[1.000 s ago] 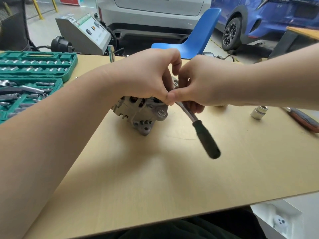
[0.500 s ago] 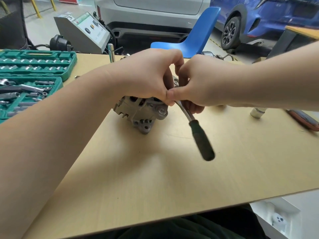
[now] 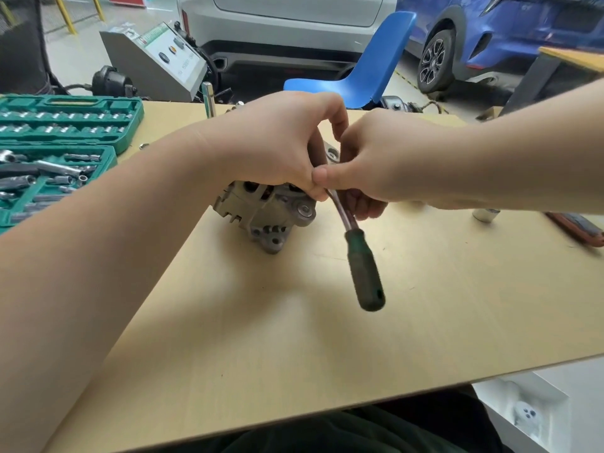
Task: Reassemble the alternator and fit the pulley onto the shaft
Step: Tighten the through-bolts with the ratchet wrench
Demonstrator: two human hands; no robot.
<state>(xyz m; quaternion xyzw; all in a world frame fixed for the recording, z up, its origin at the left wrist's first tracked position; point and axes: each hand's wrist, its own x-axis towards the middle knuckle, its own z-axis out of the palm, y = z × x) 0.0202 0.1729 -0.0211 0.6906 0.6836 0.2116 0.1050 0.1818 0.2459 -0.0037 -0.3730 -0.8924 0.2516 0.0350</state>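
Head view: alternator point(image 3: 264, 214) stands mid-table point(image 3: 294, 338), right of the green socket case point(image 3: 65, 125). Left hand point(image 3: 277, 142) clamps its top, fingers curled. Right hand point(image 3: 376, 165) grips the ratchet point(image 3: 362, 266) shaft beside it; handle angled downward.

grey alternator point(image 3: 266, 212) on table, ratchet point(image 3: 359, 256) angled above

Colours on the pale wood-grain counter point(image 3: 294, 338)
The alternator point(image 3: 264, 210) was dull silver-grey, the ratchet point(image 3: 364, 266) grip dark green, the socket case point(image 3: 65, 125) at upper left teal, the chair point(image 3: 369, 67) blue.
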